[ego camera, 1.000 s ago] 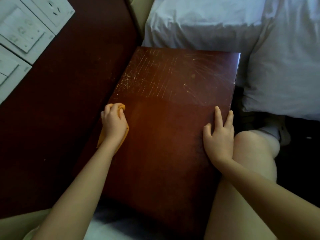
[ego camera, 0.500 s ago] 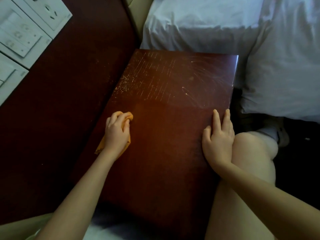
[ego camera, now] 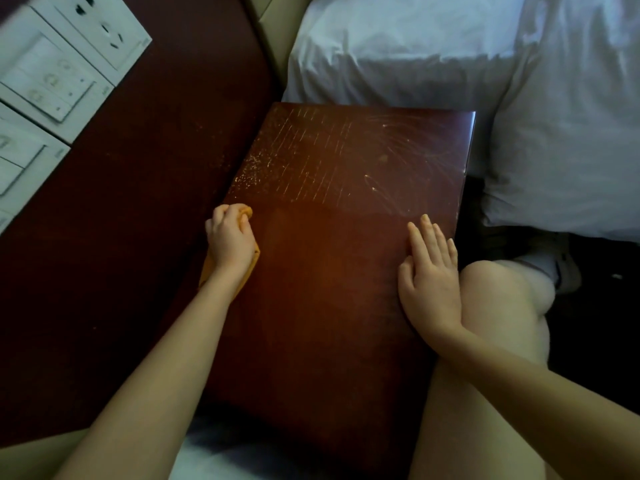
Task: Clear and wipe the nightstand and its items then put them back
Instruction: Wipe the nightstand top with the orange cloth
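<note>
Scratched glossy wooden nightstand (ego camera: 346, 271); left hand (ego camera: 230, 242) presses crumpled orange cloth (ego camera: 246, 212).

Left hand (ego camera: 231, 243), cloth (ego camera: 246, 212) farther forward.

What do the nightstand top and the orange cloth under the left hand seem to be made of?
Nightstand top: looks like dark red-brown wood or veneer with a glossy lacquer; it reflects light, and fine scratches show at its far end. Orange cloth: apparently soft fabric, bunched and folded under the left hand; the exact fibre cannot be told.
</note>
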